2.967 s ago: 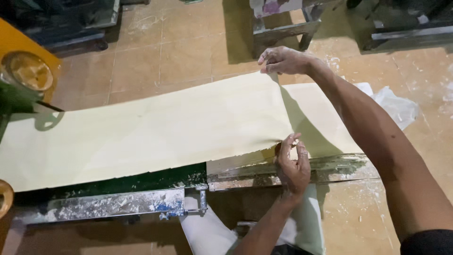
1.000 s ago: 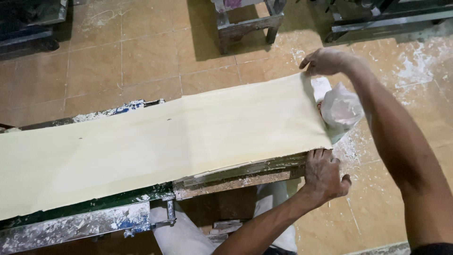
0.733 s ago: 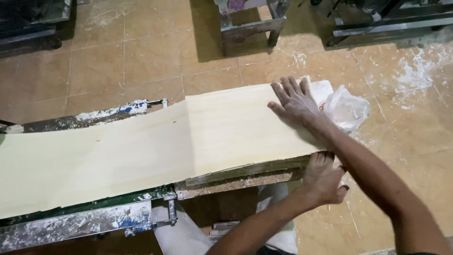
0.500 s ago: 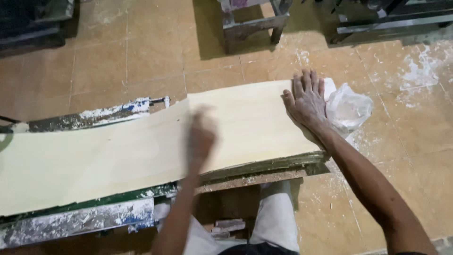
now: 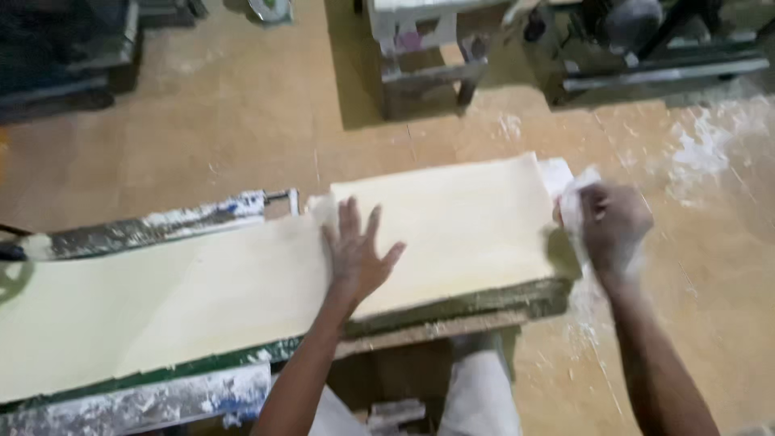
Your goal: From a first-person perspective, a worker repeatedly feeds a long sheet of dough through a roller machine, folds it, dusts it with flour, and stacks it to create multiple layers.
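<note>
The dough sheet (image 5: 242, 282) lay lengthwise along the flour-crusted bench (image 5: 452, 311), left to right. The left hand (image 5: 355, 254) pressed flat on it, fingers spread, holding nothing. The right hand (image 5: 613, 230), at the sheet's right end, was curled around a crumpled plastic bag (image 5: 571, 198).

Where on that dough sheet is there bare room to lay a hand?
Bare: the dough sheet between the left hand and right hand, and the long stretch left of the left hand. Crowded: the right end, where the right hand grips a plastic bag.
</note>
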